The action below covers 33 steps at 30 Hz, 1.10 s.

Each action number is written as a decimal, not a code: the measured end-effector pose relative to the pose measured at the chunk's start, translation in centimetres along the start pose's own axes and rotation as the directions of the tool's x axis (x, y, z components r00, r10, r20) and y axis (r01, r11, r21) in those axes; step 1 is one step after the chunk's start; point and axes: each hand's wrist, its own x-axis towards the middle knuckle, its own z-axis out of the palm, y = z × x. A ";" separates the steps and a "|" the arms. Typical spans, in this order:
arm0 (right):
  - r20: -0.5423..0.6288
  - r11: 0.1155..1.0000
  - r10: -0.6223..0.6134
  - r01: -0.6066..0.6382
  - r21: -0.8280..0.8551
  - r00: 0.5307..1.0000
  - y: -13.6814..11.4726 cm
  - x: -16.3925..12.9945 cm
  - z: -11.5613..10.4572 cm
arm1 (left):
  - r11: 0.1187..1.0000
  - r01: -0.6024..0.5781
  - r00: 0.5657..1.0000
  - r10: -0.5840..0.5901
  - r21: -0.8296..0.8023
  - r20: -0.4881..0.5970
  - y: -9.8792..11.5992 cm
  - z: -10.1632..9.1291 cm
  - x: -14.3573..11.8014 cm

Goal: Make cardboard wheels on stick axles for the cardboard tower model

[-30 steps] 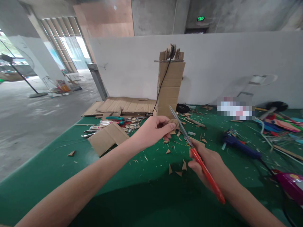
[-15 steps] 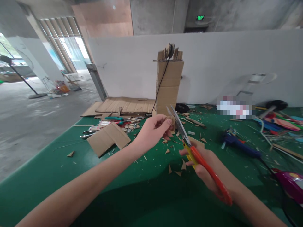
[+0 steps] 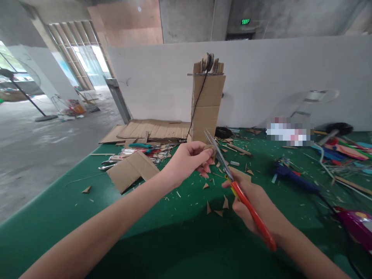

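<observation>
Between thumb and fingers, my left hand (image 3: 192, 159) pinches a small piece of cardboard (image 3: 209, 148), partly hidden by the fingers. My right hand (image 3: 252, 201) is closed round the handles of scissors (image 3: 222, 159) with one red and one yellow handle. The blades point up and away, slightly apart, right at the cardboard piece's right edge. Behind both hands a tall cardboard tower (image 3: 206, 104) stands upright, with a round wheel (image 3: 209, 62) at its top and a black cord hanging down. Triangular cardboard scraps (image 3: 219, 212) lie below the hands.
On the green table (image 3: 87, 224) a bent cardboard piece (image 3: 128, 170) and teal-handled pliers (image 3: 140, 145) lie at left. A blue glue gun (image 3: 296, 180) and a purple object (image 3: 356, 224) are at right. A white partition (image 3: 261, 85) stands behind.
The scissors' handles have come closer together and the blades have narrowed beside the cardboard piece. My left hand has barely moved.
</observation>
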 end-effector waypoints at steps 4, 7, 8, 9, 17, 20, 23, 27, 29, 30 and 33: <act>-0.034 1.000 -0.018 0.017 -0.021 0.999 0.0 0.1 0.2 | 0.998 -0.039 0.999 0.040 -0.042 0.009 -0.4 0.3 -0.1; -0.069 0.999 -0.033 0.030 -0.044 0.997 0.2 0.3 0.4 | 0.995 -0.038 0.999 0.037 -0.096 -0.011 -0.7 0.8 -0.2; -0.077 0.999 -0.036 0.033 -0.043 0.996 0.3 0.3 0.5 | 0.992 -0.035 0.999 0.033 -0.118 -0.021 -0.7 1.0 -0.2; -0.081 0.999 -0.035 0.032 -0.041 0.996 0.4 0.3 0.6 | 0.990 -0.031 0.999 0.027 -0.138 -0.031 -0.7 1.1 -0.3; -0.065 0.999 -0.033 0.031 -0.024 0.997 0.4 0.2 0.2 | 0.990 -0.016 1.000 0.014 -0.139 -0.015 -0.9 0.9 -0.1; -0.027 0.997 -0.075 0.075 0.005 0.997 0.3 0.1 -0.2 | 0.993 -0.028 0.999 0.031 -0.115 0.024 -0.9 0.3 0.0; 0.005 0.996 -0.085 0.084 0.042 0.996 0.2 0.1 -0.4 | 0.995 -0.037 0.998 0.042 -0.094 0.047 -0.9 -0.1 0.1; 0.016 0.995 -0.093 0.092 0.040 0.996 0.2 -0.1 -0.3 | 0.994 -0.035 0.998 0.040 -0.099 0.052 -0.9 -0.2 0.1; 0.023 0.995 -0.090 0.089 0.045 0.996 0.2 -0.1 -0.2 | 0.992 -0.035 0.998 0.041 -0.123 0.043 -0.9 -0.1 0.1; 0.031 0.995 -0.089 0.087 0.047 0.996 0.2 0.0 -0.2 | 0.990 -0.038 0.998 0.044 -0.132 0.040 -0.9 -0.1 0.1; 0.029 0.996 -0.084 0.083 0.037 0.996 0.1 0.1 -0.1 | 0.989 -0.055 0.998 0.060 -0.139 0.032 -0.9 0.0 0.1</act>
